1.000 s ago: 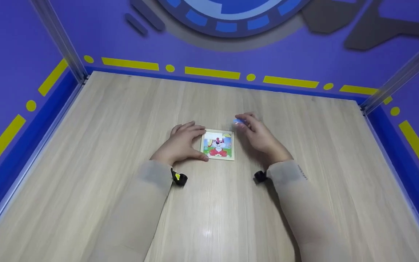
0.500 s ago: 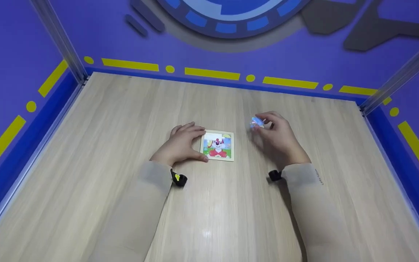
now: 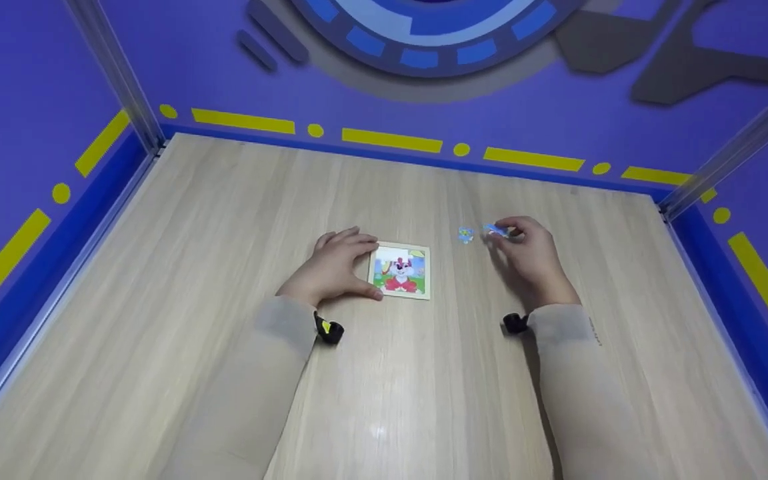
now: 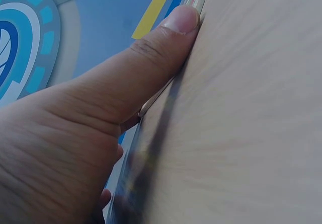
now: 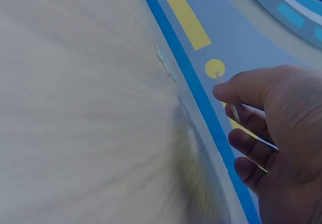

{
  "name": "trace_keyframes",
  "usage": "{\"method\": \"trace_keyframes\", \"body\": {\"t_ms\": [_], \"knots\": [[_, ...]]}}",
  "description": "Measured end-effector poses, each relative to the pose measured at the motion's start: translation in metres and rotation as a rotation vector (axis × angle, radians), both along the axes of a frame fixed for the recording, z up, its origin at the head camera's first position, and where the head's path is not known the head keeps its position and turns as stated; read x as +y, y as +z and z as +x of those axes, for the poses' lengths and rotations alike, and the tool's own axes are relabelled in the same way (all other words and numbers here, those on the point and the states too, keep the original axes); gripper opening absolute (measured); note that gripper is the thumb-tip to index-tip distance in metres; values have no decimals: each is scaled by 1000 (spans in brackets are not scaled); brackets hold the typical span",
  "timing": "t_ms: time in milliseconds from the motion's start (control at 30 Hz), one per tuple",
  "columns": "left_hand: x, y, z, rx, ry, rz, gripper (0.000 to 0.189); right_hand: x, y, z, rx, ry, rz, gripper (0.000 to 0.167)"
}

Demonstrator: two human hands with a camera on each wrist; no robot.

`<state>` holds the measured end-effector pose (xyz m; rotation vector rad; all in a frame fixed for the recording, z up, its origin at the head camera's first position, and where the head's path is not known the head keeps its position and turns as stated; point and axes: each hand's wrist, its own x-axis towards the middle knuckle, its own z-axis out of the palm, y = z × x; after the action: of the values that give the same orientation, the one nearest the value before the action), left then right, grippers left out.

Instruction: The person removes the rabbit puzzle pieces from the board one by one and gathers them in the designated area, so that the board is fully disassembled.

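Cream-bordered puzzle board (image 3: 428,275), square, flat on the worktop (image 3: 411,380); use it as the landmark. Head view: left hand (image 3: 339,265) sits at its left side, thumb at near-left corner, forefinger at far-left corner, fingers spread. Pale patch in its upper left; bare recess or glare, can't tell. Loose piece (image 3: 465,235) lies right of the board, a bit past its far edge, near but not touching. Right hand (image 3: 532,259) is farther right of the board, pinching the held piece (image 3: 495,230) between thumb and forefinger. Can't tell if that's one piece or a couple stacked.

Left wrist view: thumb tip against the board's near edge; other fingers mostly hidden behind it. Board looks thin, stiff and light, so I'd expect it to skate on the worktop if nudged. Corner bracing suits it; keep hold to the border, off the picture.

Right wrist view: held piece shows edge-on, a thin sliver between thumb and forefinger, remaining fingers loosely bent and off it. Judging by thickness: very light, rigid, printed face likely slick, knobs probably the weak spots. Pinch by opposite edges or across the body, light pressure. Loose piece lies low on the surface, so best lifted by a nail under one edge.
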<state>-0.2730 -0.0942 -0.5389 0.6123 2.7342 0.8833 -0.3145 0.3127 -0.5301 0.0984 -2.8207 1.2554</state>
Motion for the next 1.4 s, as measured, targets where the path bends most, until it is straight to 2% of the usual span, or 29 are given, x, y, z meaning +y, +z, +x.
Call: {"method": "trace_keyframes", "body": {"t_ms": [167, 467, 967, 1233, 1400], "knots": [[0, 1, -1, -3, 2, -6, 112, 5, -4, -3, 10, 5, 62, 39], [-1, -1, -2, 5, -11, 8, 111, 9, -7, -4, -19, 19, 87, 41], [1, -1, -3, 0, -12, -12, 112, 13, -12, -4, 32, 35, 125, 38], [0, -2, -2, 1, -14, -7, 112, 8, -12, -3, 34, 15, 71, 40], [-2, -1, -1, 2, -17, 3, 112, -7, -9, -1, 37, 4, 10, 40]]}}
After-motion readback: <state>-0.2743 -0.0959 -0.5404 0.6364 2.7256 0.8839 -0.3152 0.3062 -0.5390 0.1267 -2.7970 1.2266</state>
